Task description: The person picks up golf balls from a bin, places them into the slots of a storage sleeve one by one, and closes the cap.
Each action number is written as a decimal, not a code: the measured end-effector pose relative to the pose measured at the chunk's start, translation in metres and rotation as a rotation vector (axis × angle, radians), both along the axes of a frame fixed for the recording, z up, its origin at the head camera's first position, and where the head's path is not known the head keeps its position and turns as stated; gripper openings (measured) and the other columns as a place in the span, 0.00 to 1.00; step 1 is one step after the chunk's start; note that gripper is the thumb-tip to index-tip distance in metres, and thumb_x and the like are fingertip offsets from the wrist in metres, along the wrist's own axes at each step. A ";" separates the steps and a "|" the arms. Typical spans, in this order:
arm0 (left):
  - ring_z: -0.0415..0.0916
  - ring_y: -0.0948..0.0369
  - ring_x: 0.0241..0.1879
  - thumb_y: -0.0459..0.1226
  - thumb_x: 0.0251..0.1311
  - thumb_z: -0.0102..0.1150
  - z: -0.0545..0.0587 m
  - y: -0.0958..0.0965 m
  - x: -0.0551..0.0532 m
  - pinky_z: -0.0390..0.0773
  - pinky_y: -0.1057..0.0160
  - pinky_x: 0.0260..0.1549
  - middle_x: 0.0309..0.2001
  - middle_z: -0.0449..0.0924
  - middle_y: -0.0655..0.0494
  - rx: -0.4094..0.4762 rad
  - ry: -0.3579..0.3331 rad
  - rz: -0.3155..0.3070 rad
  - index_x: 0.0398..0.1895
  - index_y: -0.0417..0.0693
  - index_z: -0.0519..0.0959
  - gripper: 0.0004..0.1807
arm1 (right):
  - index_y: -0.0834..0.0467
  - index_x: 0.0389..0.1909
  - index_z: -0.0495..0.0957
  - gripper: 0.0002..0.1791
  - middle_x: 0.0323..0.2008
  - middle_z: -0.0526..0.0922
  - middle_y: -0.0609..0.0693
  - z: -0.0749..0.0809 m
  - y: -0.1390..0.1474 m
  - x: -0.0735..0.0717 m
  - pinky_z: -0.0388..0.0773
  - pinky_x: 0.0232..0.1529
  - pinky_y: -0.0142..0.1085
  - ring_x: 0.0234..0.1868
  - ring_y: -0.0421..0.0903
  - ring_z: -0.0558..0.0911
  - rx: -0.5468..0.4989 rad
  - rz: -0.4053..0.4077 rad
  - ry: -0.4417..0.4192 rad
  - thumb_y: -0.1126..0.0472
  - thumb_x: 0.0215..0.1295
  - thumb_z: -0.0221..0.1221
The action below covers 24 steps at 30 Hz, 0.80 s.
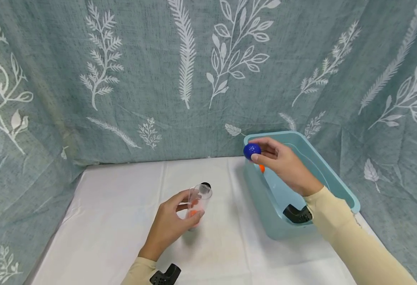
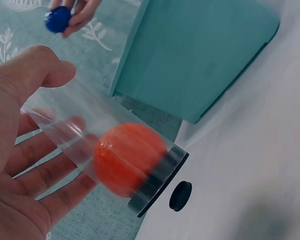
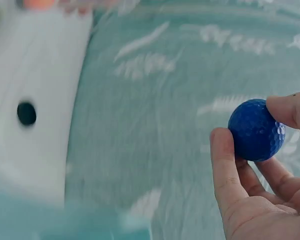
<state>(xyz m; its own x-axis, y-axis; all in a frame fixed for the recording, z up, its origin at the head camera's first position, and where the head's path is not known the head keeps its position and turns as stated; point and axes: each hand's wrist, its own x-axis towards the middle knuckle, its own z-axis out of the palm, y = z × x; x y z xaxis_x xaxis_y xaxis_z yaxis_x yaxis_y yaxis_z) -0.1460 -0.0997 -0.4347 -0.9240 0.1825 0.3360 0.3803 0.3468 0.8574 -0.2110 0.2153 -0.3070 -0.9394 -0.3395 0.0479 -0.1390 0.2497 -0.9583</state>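
Note:
My left hand grips a clear plastic tube between thumb and fingers, above the white table. An orange ball sits at the tube's dark-rimmed bottom end. Beyond the tube lies a small black cap on the table. Over the near-left side of a teal bin, my right hand pinches a blue golf ball by the fingertips. Part of something orange shows inside the bin, just below the blue ball.
The teal bin stands at the right side of the white-covered table. A grey-green curtain with white leaf prints hangs behind the table and along both sides.

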 end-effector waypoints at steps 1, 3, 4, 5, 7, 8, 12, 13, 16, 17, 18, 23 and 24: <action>0.80 0.63 0.50 0.38 0.53 0.78 0.001 0.001 0.000 0.83 0.63 0.50 0.49 0.82 0.63 -0.001 0.009 -0.002 0.59 0.53 0.79 0.28 | 0.55 0.68 0.70 0.28 0.60 0.76 0.57 -0.001 -0.005 0.003 0.80 0.58 0.40 0.60 0.53 0.79 -0.034 0.007 0.001 0.54 0.70 0.65; 0.80 0.62 0.50 0.38 0.52 0.78 0.001 0.002 -0.001 0.84 0.62 0.50 0.49 0.82 0.61 -0.004 0.024 -0.004 0.59 0.52 0.79 0.29 | 0.55 0.68 0.70 0.28 0.60 0.75 0.57 -0.004 -0.017 0.009 0.80 0.58 0.40 0.60 0.53 0.79 -0.086 0.022 -0.003 0.55 0.70 0.65; 0.80 0.62 0.50 0.38 0.53 0.78 0.002 0.003 -0.001 0.84 0.62 0.50 0.49 0.82 0.61 -0.003 0.032 -0.006 0.59 0.52 0.79 0.29 | 0.55 0.68 0.71 0.28 0.60 0.75 0.57 -0.007 -0.023 0.011 0.80 0.57 0.39 0.60 0.53 0.79 -0.104 0.027 -0.002 0.56 0.70 0.65; 0.80 0.62 0.50 0.38 0.52 0.78 0.002 0.004 -0.001 0.84 0.62 0.50 0.50 0.82 0.61 -0.005 0.038 -0.007 0.59 0.51 0.79 0.29 | 0.56 0.68 0.71 0.27 0.60 0.75 0.57 -0.010 -0.028 0.013 0.80 0.57 0.39 0.59 0.53 0.79 -0.128 0.033 0.000 0.57 0.70 0.65; 0.80 0.63 0.49 0.39 0.52 0.78 0.003 0.005 -0.001 0.84 0.62 0.49 0.50 0.82 0.61 -0.006 0.042 -0.009 0.59 0.52 0.79 0.29 | 0.57 0.67 0.71 0.27 0.60 0.76 0.58 -0.017 -0.039 0.016 0.80 0.58 0.39 0.59 0.53 0.79 -0.171 0.044 0.002 0.59 0.70 0.64; 0.80 0.63 0.49 0.39 0.52 0.78 0.003 0.006 0.000 0.84 0.63 0.49 0.50 0.82 0.61 -0.007 0.044 -0.012 0.59 0.52 0.79 0.29 | 0.57 0.66 0.71 0.26 0.60 0.76 0.57 -0.021 -0.045 0.017 0.80 0.58 0.39 0.59 0.53 0.79 -0.184 0.045 0.005 0.59 0.70 0.65; 0.81 0.63 0.50 0.39 0.53 0.78 0.006 0.006 0.000 0.84 0.61 0.50 0.50 0.82 0.62 -0.010 0.055 -0.024 0.59 0.53 0.79 0.29 | 0.55 0.65 0.73 0.25 0.59 0.77 0.56 -0.034 -0.065 0.021 0.80 0.57 0.38 0.58 0.53 0.79 -0.205 0.052 0.017 0.60 0.69 0.65; 0.81 0.62 0.49 0.39 0.53 0.78 0.007 0.006 0.000 0.84 0.61 0.50 0.50 0.82 0.61 -0.009 0.059 -0.027 0.59 0.52 0.79 0.29 | 0.54 0.64 0.73 0.24 0.59 0.77 0.55 -0.036 -0.070 0.022 0.80 0.56 0.38 0.58 0.52 0.79 -0.204 0.053 0.021 0.60 0.69 0.66; 0.81 0.61 0.49 0.39 0.54 0.77 0.008 0.005 0.001 0.84 0.60 0.50 0.51 0.82 0.61 -0.009 0.056 -0.032 0.60 0.52 0.79 0.29 | 0.55 0.63 0.73 0.24 0.58 0.78 0.55 -0.045 -0.081 0.025 0.81 0.56 0.37 0.58 0.51 0.79 -0.214 0.058 0.047 0.61 0.68 0.66; 0.81 0.61 0.49 0.39 0.54 0.77 0.008 0.005 0.001 0.84 0.60 0.50 0.50 0.82 0.61 -0.008 0.054 -0.033 0.60 0.52 0.79 0.29 | 0.56 0.63 0.73 0.24 0.58 0.78 0.55 -0.047 -0.084 0.026 0.81 0.56 0.37 0.58 0.52 0.79 -0.225 0.061 0.058 0.62 0.68 0.66; 0.81 0.61 0.49 0.40 0.54 0.77 0.008 0.004 0.001 0.84 0.60 0.49 0.50 0.82 0.61 -0.009 0.051 -0.032 0.60 0.52 0.79 0.28 | 0.57 0.63 0.73 0.25 0.57 0.78 0.55 -0.050 -0.087 0.027 0.81 0.57 0.37 0.58 0.52 0.79 -0.238 0.063 0.064 0.63 0.68 0.66; 0.81 0.62 0.49 0.41 0.55 0.76 0.009 0.003 0.001 0.84 0.60 0.49 0.48 0.83 0.62 -0.015 0.050 -0.028 0.60 0.50 0.79 0.28 | 0.61 0.63 0.72 0.25 0.57 0.79 0.56 -0.060 -0.097 0.033 0.79 0.59 0.39 0.58 0.53 0.78 -0.292 0.068 0.083 0.64 0.67 0.66; 0.81 0.62 0.49 0.40 0.55 0.76 0.009 0.003 0.001 0.84 0.61 0.49 0.48 0.83 0.62 -0.017 0.052 -0.026 0.60 0.50 0.79 0.28 | 0.61 0.63 0.72 0.25 0.57 0.79 0.56 -0.062 -0.098 0.034 0.79 0.60 0.39 0.58 0.53 0.78 -0.294 0.067 0.085 0.64 0.67 0.66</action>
